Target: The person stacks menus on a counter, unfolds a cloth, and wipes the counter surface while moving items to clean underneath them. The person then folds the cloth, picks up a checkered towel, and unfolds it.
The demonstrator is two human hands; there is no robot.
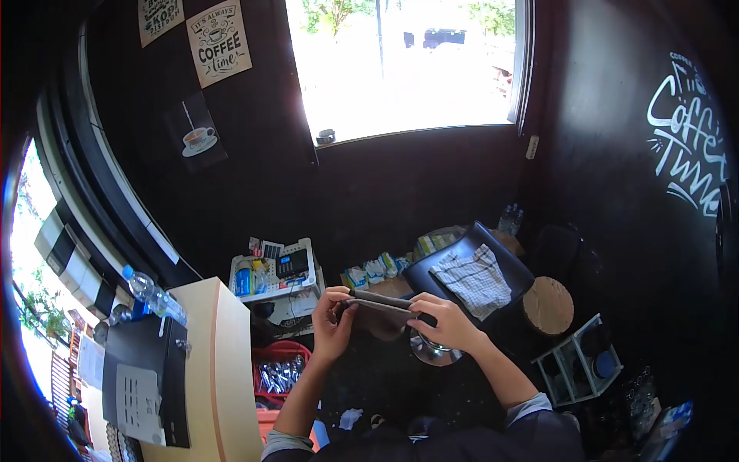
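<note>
A dark grey-brown piece of cloth (pixel 382 301) is stretched between my two hands, its upper edge folded over. My left hand (pixel 333 322) pinches its left end between thumb and fingers. At the other end, my right hand (pixel 445 322) grips it with the thumb below. The cloth's lower part blends into the dark floor, so its full shape is hard to make out. Just beneath my right hand a round shiny metal base (pixel 437 356) shows, partly covered by that hand.
Beyond my right hand, a checked towel (pixel 473 281) lies on a black chair (pixel 431 266). A white plastic shelf cart (pixel 306 266), a red crate of cutlery (pixel 281 373) and a wooden counter (pixel 208 346) stand left. To the right are a round stool (pixel 548 306) and a grey rack (pixel 573 362).
</note>
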